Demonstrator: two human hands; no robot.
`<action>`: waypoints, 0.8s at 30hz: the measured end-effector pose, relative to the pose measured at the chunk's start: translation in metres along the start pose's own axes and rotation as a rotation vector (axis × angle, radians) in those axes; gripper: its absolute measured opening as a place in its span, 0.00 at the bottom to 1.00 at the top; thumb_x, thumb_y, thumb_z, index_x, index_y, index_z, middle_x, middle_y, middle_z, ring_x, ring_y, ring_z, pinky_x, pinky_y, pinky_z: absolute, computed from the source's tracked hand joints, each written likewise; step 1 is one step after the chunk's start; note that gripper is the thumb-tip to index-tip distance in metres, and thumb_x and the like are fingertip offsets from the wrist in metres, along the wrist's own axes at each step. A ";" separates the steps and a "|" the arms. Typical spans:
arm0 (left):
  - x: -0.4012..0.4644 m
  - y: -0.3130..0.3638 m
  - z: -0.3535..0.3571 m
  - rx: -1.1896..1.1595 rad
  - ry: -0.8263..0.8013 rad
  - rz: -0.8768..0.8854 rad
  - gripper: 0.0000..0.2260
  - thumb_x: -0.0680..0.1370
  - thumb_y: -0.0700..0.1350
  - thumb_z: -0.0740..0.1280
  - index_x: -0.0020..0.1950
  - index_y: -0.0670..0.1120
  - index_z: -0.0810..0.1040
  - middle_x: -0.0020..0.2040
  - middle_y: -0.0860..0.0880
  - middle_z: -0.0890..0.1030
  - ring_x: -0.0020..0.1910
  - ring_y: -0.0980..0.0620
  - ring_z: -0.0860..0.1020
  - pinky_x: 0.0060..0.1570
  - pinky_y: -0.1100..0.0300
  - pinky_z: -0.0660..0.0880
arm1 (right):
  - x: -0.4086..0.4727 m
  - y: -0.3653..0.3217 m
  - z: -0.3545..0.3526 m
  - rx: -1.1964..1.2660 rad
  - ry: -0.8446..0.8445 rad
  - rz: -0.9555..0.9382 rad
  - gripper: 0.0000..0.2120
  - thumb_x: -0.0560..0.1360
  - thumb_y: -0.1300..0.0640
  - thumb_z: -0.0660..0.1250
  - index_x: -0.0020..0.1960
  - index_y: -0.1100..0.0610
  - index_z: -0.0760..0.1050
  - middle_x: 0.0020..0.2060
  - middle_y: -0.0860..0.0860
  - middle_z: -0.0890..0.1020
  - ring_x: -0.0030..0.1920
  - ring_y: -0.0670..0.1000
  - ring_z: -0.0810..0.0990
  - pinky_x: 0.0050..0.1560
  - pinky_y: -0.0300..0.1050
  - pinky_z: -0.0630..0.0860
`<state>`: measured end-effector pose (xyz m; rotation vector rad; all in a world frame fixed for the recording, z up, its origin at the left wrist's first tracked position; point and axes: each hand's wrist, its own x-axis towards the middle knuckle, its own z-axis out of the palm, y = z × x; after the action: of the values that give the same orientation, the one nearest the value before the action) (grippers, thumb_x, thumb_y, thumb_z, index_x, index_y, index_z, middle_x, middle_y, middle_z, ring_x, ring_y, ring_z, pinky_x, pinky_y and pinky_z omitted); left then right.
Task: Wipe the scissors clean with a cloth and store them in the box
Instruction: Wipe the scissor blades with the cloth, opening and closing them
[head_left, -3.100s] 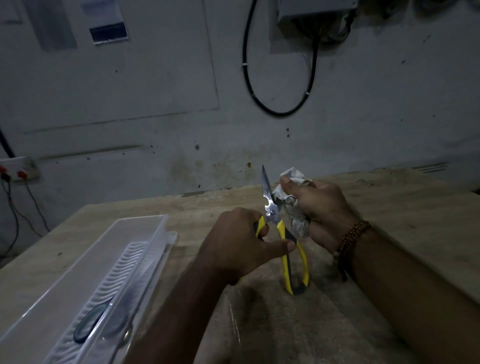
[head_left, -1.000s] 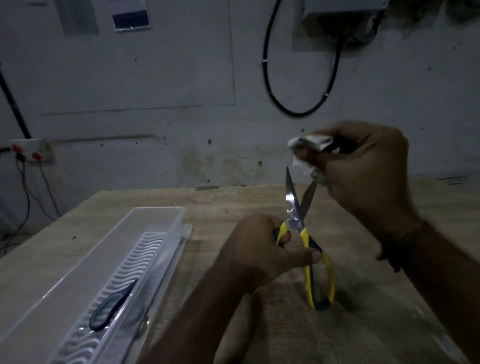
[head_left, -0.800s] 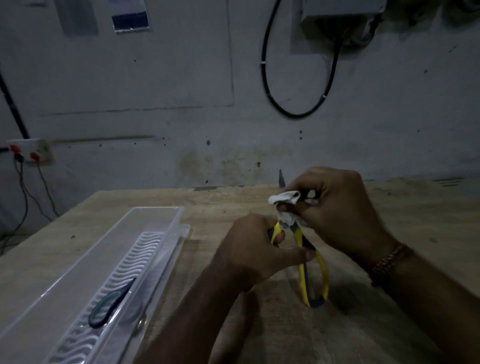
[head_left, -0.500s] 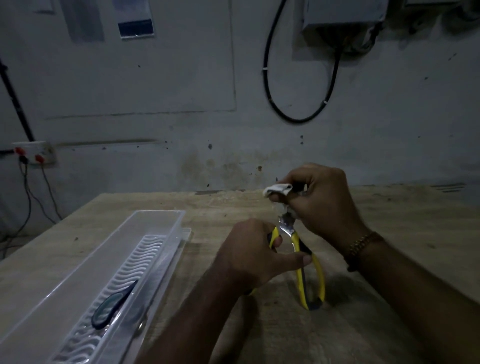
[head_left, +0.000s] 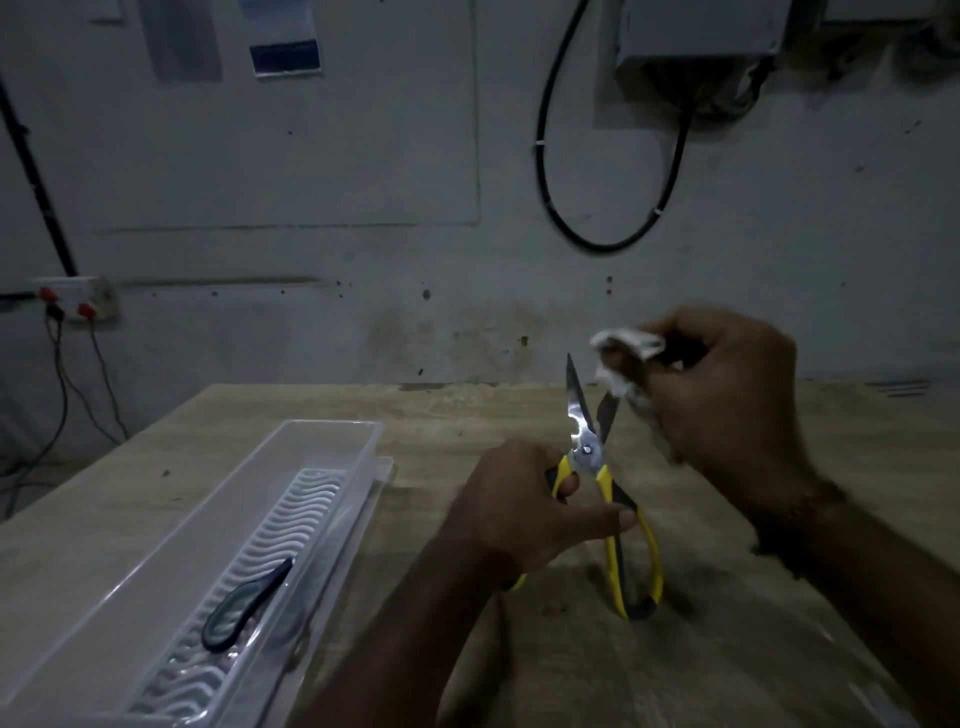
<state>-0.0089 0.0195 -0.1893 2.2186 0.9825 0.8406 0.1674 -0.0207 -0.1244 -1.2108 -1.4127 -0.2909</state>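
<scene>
A: The left hand (head_left: 524, 512) is clenched round one yellow handle of the scissors (head_left: 597, 467), blades pointing up and spread apart, right of the box (head_left: 332, 452) and above the table (head_left: 779, 649).

B: And the right hand (head_left: 727, 395)?

A: Fisted on the white cloth (head_left: 621, 358), just right of the upper blade tips; I can't tell if cloth touches steel.

B: The box itself?

A: Clear plastic, open on top, wavy ribbed floor, a dark handled tool (head_left: 241, 605) lying inside. Its near long wall runs just left of the left forearm.

B: Room to move?

A: Bare wood right of the box and under both hands, out to the table's far edge at the wall (head_left: 363, 208).
</scene>
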 end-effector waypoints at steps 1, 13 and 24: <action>0.000 0.001 0.000 0.002 0.009 0.005 0.22 0.69 0.59 0.81 0.29 0.51 0.71 0.25 0.56 0.70 0.24 0.60 0.67 0.26 0.64 0.64 | -0.013 0.000 -0.002 -0.006 -0.067 -0.013 0.08 0.70 0.48 0.79 0.43 0.52 0.88 0.34 0.46 0.85 0.34 0.45 0.83 0.36 0.46 0.80; -0.002 -0.001 0.003 0.023 0.006 0.059 0.24 0.68 0.61 0.80 0.30 0.48 0.72 0.26 0.53 0.69 0.25 0.58 0.66 0.28 0.59 0.64 | 0.012 0.045 0.025 -0.093 0.039 -0.037 0.12 0.70 0.51 0.80 0.36 0.58 0.83 0.31 0.53 0.82 0.34 0.53 0.80 0.35 0.48 0.75; 0.000 -0.006 0.007 -0.110 0.010 0.023 0.22 0.67 0.58 0.81 0.30 0.49 0.72 0.25 0.54 0.70 0.25 0.56 0.68 0.28 0.56 0.67 | -0.023 0.003 0.002 -0.047 -0.054 -0.073 0.07 0.69 0.54 0.81 0.46 0.53 0.88 0.38 0.48 0.85 0.38 0.48 0.82 0.39 0.45 0.77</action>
<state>-0.0059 0.0214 -0.1982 2.1380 0.8957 0.8952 0.1628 -0.0287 -0.1456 -1.2149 -1.5064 -0.3456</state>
